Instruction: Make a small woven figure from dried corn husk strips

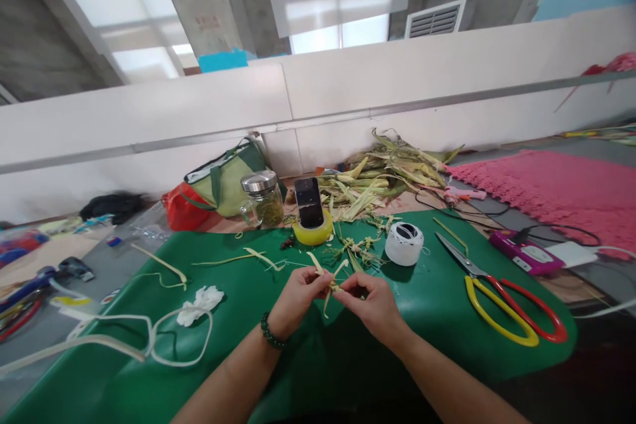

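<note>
My left hand (302, 297) pinches a small knotted piece of pale corn husk strips (326, 305), with loose ends sticking up and down. From the other side, my right hand (376, 308) has its thumb and fingertips closed on the same piece. The fingers hide most of the knot. Just beyond them lies a bunch of knotted husk pieces (355, 248). A white roll (404, 244) stands right of the bunch. Behind the hands, a phone (309, 203) leans upright at a roll of yellow tape (314, 230).
Large scissors (489, 285) with red and yellow handles lie open at right. A husk pile (387, 172), a lidded glass jar (263, 200) and a green bag (228, 179) stand behind. White cable (181, 364) and crumpled tissue (199, 305) lie at left on the green mat (233, 344).
</note>
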`<state>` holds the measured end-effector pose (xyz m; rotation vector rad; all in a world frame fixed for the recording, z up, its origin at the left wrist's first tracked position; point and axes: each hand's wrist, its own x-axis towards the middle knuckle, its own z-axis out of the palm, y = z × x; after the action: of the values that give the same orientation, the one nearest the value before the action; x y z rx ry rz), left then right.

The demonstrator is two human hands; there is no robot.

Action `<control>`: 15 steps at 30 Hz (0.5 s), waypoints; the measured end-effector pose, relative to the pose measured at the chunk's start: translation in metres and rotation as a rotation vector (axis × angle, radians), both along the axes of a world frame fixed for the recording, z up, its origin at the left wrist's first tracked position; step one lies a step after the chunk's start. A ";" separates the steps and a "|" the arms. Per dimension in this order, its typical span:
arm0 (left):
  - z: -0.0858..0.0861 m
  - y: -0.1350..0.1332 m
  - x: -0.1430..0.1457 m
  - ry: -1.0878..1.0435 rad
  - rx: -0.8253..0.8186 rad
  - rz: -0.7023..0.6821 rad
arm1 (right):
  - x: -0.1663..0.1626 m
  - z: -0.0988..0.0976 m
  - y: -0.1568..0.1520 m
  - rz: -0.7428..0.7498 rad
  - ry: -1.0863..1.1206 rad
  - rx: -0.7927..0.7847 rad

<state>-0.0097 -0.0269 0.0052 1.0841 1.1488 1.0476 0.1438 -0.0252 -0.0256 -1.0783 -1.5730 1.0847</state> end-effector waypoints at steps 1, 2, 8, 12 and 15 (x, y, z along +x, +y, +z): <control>0.002 0.000 0.001 0.011 0.009 -0.002 | 0.000 0.000 0.002 0.007 0.042 -0.047; 0.003 0.000 0.002 0.025 0.018 -0.003 | 0.000 0.000 0.003 0.011 0.066 -0.072; 0.007 0.000 0.012 0.061 0.069 0.054 | -0.008 -0.003 0.001 -0.096 0.077 0.032; 0.010 0.008 0.019 0.111 0.136 0.077 | -0.012 -0.005 0.003 -0.173 0.054 0.089; 0.014 0.018 0.017 0.142 0.098 -0.043 | -0.008 -0.005 0.010 -0.166 0.003 0.118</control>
<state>0.0074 -0.0086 0.0189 1.2724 1.1905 1.0151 0.1353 -0.0150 -0.0305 -1.1059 -1.4972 0.8713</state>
